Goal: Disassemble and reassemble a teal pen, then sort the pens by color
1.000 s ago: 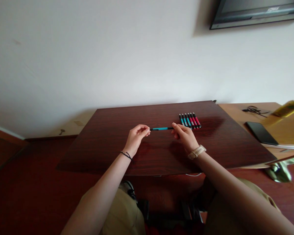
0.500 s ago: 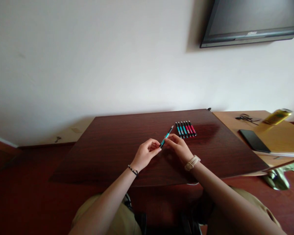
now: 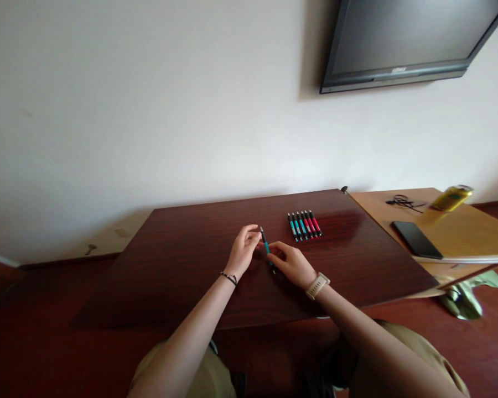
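A teal and black pen (image 3: pixel 266 246) is held between my two hands above the dark wooden table (image 3: pixel 182 265). My right hand (image 3: pixel 289 264) pinches its lower part between thumb and fingers. The fingers of my left hand (image 3: pixel 245 246) are closed at the pen's upper part, near its silver tip. To the right and further back, several teal pens (image 3: pixel 297 225) and several pink pens (image 3: pixel 311 223) lie side by side in a row.
On the lighter wooden desk (image 3: pixel 473 232) at the right are a black phone (image 3: pixel 416 239), a black cable (image 3: pixel 404 202) and a yellow can (image 3: pixel 452 199). A television (image 3: pixel 398 44) hangs on the wall. Green cloth (image 3: pixel 465 298) lies below the desk.
The pen has turned from leaning up-right to leaning up-left. My left hand has moved to its upper end and my right hand to its lower part. The camera view has shifted slightly.
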The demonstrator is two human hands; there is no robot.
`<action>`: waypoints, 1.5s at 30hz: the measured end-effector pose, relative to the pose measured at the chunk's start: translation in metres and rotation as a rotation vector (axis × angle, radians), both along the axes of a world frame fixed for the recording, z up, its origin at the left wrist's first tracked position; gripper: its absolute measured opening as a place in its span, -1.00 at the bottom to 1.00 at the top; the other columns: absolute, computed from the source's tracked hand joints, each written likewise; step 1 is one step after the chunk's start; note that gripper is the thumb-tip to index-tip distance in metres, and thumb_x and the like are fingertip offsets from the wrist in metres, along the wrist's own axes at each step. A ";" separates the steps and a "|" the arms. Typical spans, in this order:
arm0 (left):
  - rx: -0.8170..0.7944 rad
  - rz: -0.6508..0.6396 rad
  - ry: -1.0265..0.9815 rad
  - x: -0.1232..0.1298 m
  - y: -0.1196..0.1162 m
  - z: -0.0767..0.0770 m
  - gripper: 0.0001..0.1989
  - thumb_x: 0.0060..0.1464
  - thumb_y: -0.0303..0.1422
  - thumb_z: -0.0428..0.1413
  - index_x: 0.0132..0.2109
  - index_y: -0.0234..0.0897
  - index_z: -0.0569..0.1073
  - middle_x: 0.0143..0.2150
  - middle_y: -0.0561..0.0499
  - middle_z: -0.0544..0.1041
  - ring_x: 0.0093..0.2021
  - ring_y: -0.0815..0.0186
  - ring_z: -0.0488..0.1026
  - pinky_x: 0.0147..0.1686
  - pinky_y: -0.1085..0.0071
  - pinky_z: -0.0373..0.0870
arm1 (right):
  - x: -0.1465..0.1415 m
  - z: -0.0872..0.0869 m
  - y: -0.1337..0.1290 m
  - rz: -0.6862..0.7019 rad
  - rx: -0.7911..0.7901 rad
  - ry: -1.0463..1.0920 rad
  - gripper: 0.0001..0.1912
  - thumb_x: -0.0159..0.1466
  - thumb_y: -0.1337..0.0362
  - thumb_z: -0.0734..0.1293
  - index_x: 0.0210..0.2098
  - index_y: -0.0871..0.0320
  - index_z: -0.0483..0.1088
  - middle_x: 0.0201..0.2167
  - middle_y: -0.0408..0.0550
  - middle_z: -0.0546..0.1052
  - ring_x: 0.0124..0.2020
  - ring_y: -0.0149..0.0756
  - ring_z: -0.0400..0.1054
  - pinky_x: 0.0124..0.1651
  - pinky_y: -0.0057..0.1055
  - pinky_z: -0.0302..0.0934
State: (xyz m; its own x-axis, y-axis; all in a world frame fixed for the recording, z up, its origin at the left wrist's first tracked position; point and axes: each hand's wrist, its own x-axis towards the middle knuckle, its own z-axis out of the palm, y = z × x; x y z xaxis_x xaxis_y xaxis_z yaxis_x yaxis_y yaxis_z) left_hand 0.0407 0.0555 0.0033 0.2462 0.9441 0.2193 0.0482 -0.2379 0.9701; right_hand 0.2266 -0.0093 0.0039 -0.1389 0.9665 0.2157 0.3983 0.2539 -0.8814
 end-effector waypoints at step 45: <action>0.123 0.054 0.615 0.117 0.135 -0.011 -0.81 0.27 -0.26 0.16 -0.19 -0.23 0.64 -0.22 -0.13 0.68 -0.20 0.15 0.59 -0.10 0.33 0.43 | 0.077 -0.019 0.049 -0.353 0.159 -0.643 -0.71 0.31 0.03 0.46 -0.18 0.07 0.40 -0.13 0.04 0.48 -0.05 -0.02 0.37 0.00 -0.16 0.25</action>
State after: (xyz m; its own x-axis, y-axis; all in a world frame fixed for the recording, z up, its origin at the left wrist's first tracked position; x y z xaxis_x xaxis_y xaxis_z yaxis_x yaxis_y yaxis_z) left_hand 0.1578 0.1904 -0.0074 0.3150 0.9354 0.1608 0.6033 -0.3281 0.7269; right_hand 0.3032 0.0394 -0.0155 0.0282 0.9409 0.3376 0.9036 0.1204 -0.4111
